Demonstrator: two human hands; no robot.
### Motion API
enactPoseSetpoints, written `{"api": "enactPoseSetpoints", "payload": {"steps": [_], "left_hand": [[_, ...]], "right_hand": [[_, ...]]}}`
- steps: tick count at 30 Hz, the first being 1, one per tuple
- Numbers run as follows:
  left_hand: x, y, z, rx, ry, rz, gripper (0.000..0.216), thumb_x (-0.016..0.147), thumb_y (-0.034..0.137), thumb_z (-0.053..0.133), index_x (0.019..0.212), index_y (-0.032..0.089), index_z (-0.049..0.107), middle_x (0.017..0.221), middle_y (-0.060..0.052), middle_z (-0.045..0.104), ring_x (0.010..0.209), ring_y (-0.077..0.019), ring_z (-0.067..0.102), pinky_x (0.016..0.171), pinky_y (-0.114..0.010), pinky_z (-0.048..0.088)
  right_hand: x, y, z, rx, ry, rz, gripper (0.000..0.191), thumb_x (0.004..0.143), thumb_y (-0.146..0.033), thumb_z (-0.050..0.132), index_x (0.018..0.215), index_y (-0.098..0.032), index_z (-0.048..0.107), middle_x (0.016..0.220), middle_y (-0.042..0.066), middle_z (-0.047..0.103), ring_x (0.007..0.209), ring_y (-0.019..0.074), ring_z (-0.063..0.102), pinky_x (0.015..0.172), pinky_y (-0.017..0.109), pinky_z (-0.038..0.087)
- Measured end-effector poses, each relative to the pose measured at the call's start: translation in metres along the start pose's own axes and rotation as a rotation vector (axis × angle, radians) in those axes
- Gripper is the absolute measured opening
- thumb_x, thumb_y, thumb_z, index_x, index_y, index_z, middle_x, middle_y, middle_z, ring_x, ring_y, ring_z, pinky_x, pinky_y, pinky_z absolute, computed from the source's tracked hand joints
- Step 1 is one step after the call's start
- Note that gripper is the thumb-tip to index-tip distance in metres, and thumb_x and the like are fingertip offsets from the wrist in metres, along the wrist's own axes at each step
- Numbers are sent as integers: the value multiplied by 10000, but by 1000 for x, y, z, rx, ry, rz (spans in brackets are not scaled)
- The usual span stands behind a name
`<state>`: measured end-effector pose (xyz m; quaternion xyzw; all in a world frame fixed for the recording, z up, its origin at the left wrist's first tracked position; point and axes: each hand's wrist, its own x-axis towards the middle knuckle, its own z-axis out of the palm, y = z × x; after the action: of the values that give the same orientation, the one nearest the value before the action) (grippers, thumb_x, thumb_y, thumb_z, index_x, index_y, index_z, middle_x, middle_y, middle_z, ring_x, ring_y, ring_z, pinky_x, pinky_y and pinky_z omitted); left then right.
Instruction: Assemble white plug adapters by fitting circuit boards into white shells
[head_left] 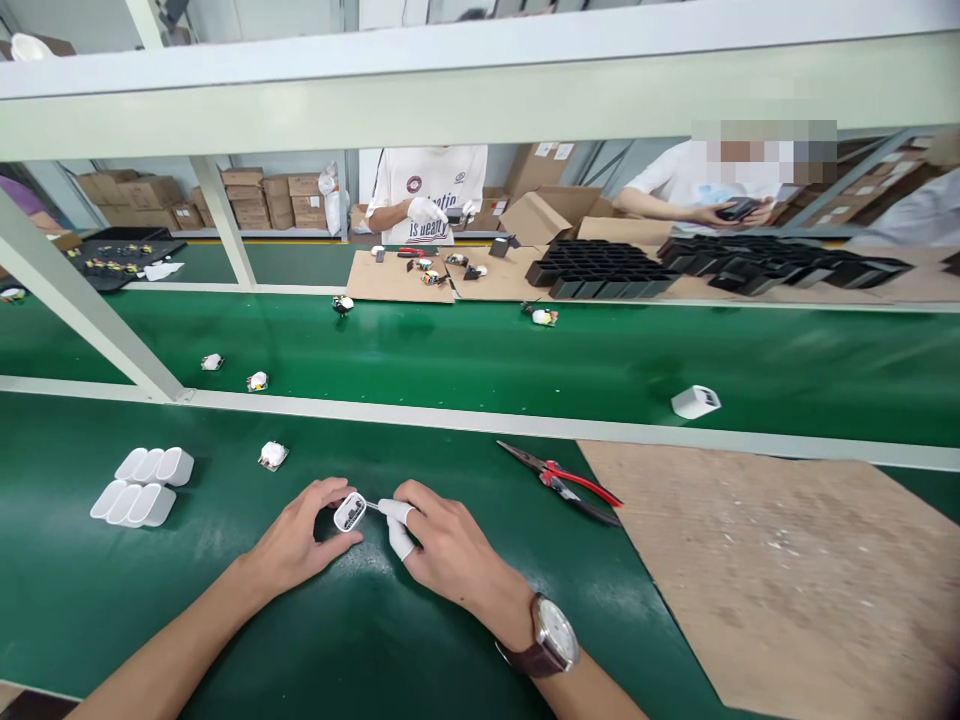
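My left hand is closed round a small white plastic housing, gripped between thumb and fingers. The housing's open end faces me and shows dark parts inside. White finger cots cover two fingertips of my right hand, which pinches something thin and pale against the housing's right edge; its kind is too small to make out. Left of my hands stand several empty white housings in two rows. A small circuit board with a white top lies beyond my left hand.
Red-handled long-nose pliers lie beside a cardboard sheet on the right. Past a pale rail, the green belt carries small boards and one white housing. Two people handle parts opposite, near black cases. A beam crosses above.
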<state>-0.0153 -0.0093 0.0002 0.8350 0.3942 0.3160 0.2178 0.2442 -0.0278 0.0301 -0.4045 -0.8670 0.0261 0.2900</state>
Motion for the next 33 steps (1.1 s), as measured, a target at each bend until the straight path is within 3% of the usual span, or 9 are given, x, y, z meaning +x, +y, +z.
{"api": "enactPoseSetpoints", "payload": {"steps": [8,15,19,23,25,29,33], "left_hand": [[5,14,-7,58,-54,128,449,1066,228,579,1492,261,443,1218,-100,672,1126,-237,695,952,-397,633],[5,19,-9,96,-59,171,435,1076,200,542,1499,249,455,1212,-115,670,1107,-240,683,930,-385,633],[7,15,-9,38,-18,142,417,1047,208,605,1450,245,503,1194,-103,694,1100,-232,698,927,-381,637],[11,9,-8,-1,34,244,314,1008,176,670,1310,241,613,1200,-93,747,1066,-235,713,915,-402,634],[12,7,-7,-16,51,263,288,1006,179,678,1282,244,632,1195,-91,757,1063,-237,720,910,-409,638],[10,8,-7,-2,60,168,319,1011,219,683,1319,247,606,1208,-89,737,1097,-235,726,915,-394,648],[11,10,-12,51,80,278,203,1017,125,644,1168,256,684,1203,-85,711,1059,-220,719,880,-366,637]], "right_hand": [[7,-19,-13,-176,-182,-83,185,826,6,565,811,-173,611,969,68,623,767,174,556,594,297,457],[6,-20,-20,-168,-258,-54,200,905,-20,540,841,-200,598,952,71,607,812,198,585,620,310,477],[2,-3,-16,-60,-137,18,178,958,-61,528,933,-179,659,1021,70,634,809,173,612,644,297,476],[1,25,0,-86,24,133,231,1005,-74,485,1068,-166,687,1023,71,652,821,171,623,675,286,486],[1,38,9,-162,20,163,235,965,-33,494,996,-157,691,1012,79,656,844,191,616,710,304,497],[-1,52,22,-259,-17,192,231,895,14,521,886,-145,688,962,95,656,865,236,586,780,364,506],[0,48,24,-255,28,191,210,963,-40,515,1013,-126,700,1043,127,655,935,261,577,831,400,511]]}}
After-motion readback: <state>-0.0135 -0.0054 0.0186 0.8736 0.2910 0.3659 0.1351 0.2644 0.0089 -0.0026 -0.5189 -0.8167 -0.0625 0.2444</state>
